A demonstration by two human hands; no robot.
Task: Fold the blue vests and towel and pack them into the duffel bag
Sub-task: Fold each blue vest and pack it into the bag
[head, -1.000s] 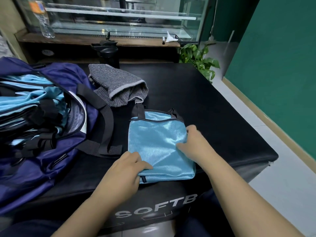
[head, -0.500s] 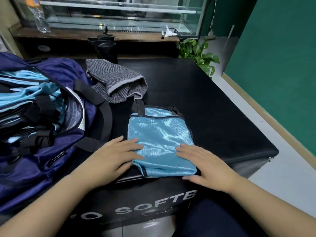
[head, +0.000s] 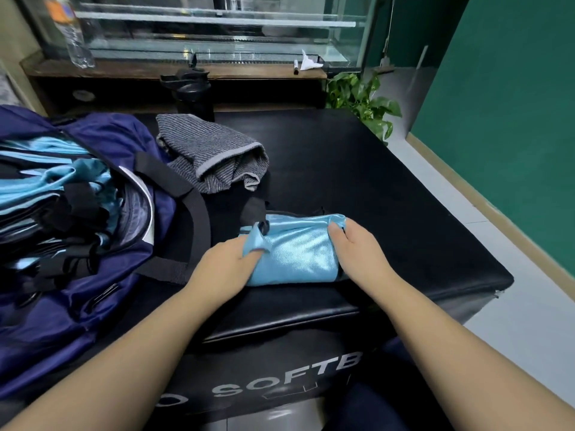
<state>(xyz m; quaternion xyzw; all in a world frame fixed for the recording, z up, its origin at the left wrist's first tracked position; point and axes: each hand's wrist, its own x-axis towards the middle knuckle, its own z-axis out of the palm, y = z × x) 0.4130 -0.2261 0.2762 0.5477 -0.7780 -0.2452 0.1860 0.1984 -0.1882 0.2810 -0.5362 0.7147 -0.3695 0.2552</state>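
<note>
Blue vest (head: pixel 295 253), folded, on black table (head: pixel 389 213); left hand (head: pixel 227 265) and right hand (head: pixel 357 247) grip its ends.

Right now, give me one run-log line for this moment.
step: folding vest | left hand: grips vest left edge | right hand: grips right edge | towel: on table, unpacked | duffel bag: open, vests inside
</note>
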